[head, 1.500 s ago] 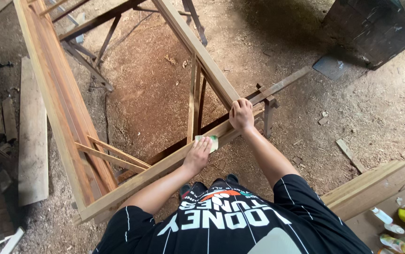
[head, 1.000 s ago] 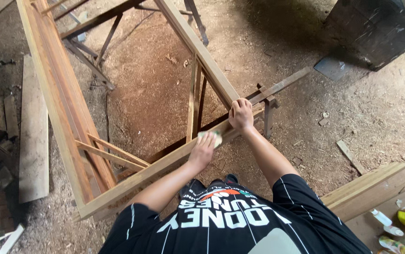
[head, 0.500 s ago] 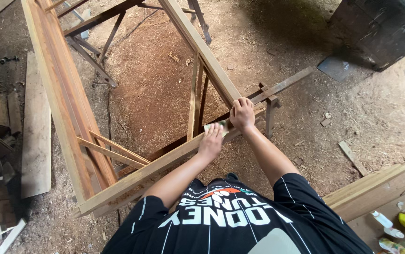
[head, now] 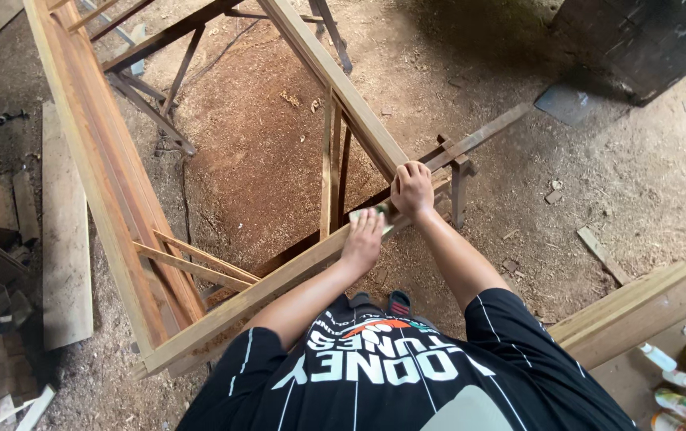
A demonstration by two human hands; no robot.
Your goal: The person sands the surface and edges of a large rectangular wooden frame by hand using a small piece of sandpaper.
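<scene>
We are standing at the near rail of a big wooden frame (head: 223,307) that lies across trestles over the sawdust floor (head: 255,152), and our left hand (head: 363,239) presses a small pale-green sanding pad (head: 375,214) flat on the top of that rail, close to the near right corner where the long right rail comes in. The fingers lie spread over the pad rather than curled round it, so the pad is pinned under the palm — a pressing hold more than a pinch. Our right hand (head: 412,190) is clenched over the corner joint just beside it, gripping the wood to keep the frame from shifting. To do this well, we judge the pad should stay flat on the face and travel along the grain of the rail, not across it, with even pressure from the whole palm so the edges do not get rounded. The steadying hand sits almost touching the pad, so strokes toward the right should stop short of the knuckles, or that hand should slide further up the right rail. The short upright slat (head: 329,172) meets the rail just to the left — work up to it gently so the pad does not catch. Loose boards (head: 64,239) lie on the ground at the left, and small bottles (head: 682,375) stand on a plank at the near right, well apart from the work.
</scene>
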